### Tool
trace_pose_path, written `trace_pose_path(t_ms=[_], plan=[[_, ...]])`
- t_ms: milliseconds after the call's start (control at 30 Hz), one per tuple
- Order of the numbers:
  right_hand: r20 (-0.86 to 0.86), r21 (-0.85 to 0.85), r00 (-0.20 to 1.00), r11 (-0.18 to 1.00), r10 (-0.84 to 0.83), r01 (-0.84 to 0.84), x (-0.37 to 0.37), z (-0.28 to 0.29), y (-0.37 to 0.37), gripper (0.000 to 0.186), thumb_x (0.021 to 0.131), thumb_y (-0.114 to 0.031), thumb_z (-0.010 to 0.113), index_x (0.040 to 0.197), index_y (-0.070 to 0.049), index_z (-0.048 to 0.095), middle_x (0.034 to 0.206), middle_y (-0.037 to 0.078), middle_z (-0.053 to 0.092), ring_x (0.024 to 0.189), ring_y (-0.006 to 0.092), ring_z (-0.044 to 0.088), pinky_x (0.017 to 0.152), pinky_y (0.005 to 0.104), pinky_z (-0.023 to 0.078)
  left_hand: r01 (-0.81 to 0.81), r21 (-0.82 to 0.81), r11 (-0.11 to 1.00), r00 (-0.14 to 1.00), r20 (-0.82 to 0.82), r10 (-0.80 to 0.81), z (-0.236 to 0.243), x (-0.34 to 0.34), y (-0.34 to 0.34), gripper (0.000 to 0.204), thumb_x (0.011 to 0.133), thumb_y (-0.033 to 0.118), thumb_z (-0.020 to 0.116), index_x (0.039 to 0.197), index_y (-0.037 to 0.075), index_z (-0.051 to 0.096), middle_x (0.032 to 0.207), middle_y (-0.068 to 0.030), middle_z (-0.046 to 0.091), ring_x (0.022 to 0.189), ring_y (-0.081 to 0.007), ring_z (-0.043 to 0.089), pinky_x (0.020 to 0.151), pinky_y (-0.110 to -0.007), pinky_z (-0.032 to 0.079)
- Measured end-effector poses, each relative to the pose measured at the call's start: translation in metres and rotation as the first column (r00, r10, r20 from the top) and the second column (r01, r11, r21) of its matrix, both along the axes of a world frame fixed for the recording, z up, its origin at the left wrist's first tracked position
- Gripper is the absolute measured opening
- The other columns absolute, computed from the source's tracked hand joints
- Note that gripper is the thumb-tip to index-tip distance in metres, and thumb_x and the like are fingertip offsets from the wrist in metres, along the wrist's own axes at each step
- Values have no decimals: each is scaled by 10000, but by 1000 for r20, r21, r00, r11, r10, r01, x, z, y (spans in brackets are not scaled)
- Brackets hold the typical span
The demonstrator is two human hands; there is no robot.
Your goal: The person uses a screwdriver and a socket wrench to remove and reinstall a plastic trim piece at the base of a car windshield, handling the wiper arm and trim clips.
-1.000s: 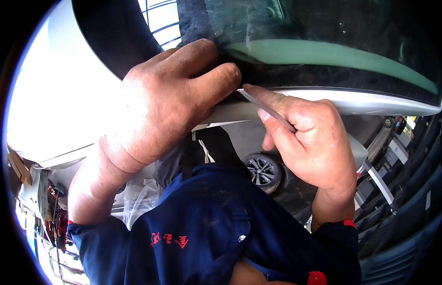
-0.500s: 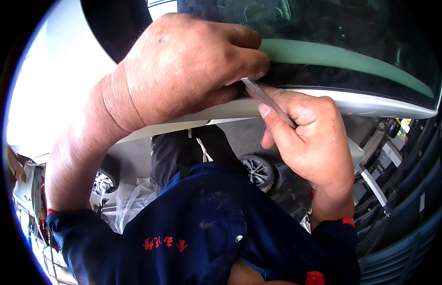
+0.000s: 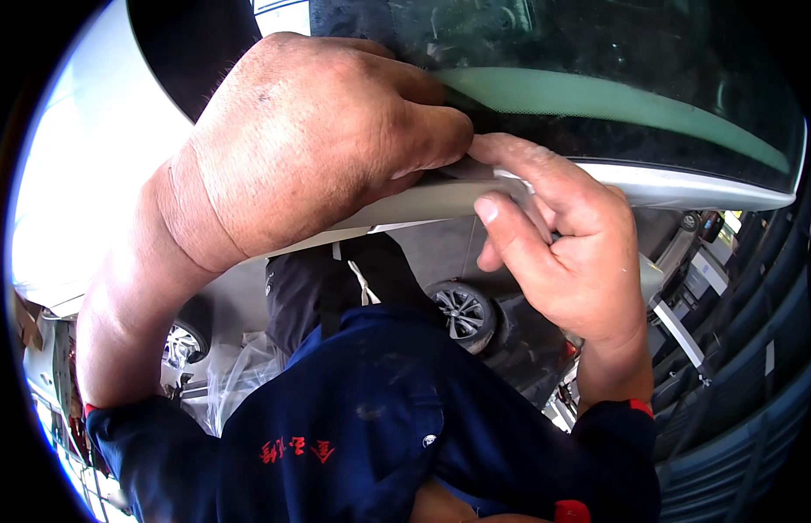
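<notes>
My left hand (image 3: 327, 144) lies over the edge of a car window (image 3: 623, 100), fingers curled down against the dark border beside the silver body trim (image 3: 675, 185). Its fingertips are turned away, so what they pinch is hidden. Close to its right, my right hand (image 3: 575, 240) grips a thin flat metal blade (image 3: 522, 189) between thumb and fingers. The blade is smeared by motion. My right index finger reaches out along the window edge, its tip almost at my left fingers.
White car bodywork (image 3: 83, 174) curves along the left. Below, beyond my dark blue work shirt (image 3: 344, 410), a loose wheel (image 3: 462, 314) lies on the grey floor near clear plastic sheeting (image 3: 240, 379). Metal stands (image 3: 680, 336) and blue slatted panels (image 3: 745, 436) are at the right.
My left hand has shifted slightly left. My right index finger has stretched forward along the window edge, and the blade has swung lower, its tip away from my left fingers.
</notes>
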State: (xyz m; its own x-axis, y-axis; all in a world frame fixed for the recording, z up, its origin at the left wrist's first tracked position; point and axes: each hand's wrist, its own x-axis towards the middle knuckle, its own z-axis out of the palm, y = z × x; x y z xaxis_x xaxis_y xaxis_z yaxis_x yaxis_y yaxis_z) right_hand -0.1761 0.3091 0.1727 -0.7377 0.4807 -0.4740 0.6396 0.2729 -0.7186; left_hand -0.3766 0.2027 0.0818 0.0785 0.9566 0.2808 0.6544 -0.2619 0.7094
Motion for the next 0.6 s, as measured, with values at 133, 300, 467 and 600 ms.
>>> trace_pose_path(t_ms=[133,300,467,600], plan=[[64,-27,997,998,-52,54,4,1,0,280,969,-10,669,1242,52,679,913,78,739,667,92,675,604,233,541,1,-40,999,1000,-14,-2,1,-1,-3,211,722,124,804,860,108,645,794,-36,613,762,-269,668,607,-389,550],[14,46,999,998,30,-31,8,-5,-1,273,987,-31,651,1245,33,714,810,68,731,614,86,658,587,228,535,-42,-14,999,996,78,42,-8,-4,-1,208,739,39,782,877,88,634,792,-62,614,750,-284,670,616,-398,542],[15,39,1000,999,17,-18,1,-5,-7,279,985,-24,641,1247,21,730,768,66,733,586,81,647,581,227,533,-56,-23,998,988,145,59,-13,-9,0,245,764,-3,769,946,59,617,815,-101,625,756,-341,673,651,-406,551],[-110,-34,983,989,-146,144,4,-4,-10,529,970,-7,642,1472,53,486,866,90,689,580,68,629,557,212,501,-126,-16,992,972,200,126,-4,-5,-5,253,790,26,776,976,51,607,813,-121,624,756,-354,675,653,-411,549]])
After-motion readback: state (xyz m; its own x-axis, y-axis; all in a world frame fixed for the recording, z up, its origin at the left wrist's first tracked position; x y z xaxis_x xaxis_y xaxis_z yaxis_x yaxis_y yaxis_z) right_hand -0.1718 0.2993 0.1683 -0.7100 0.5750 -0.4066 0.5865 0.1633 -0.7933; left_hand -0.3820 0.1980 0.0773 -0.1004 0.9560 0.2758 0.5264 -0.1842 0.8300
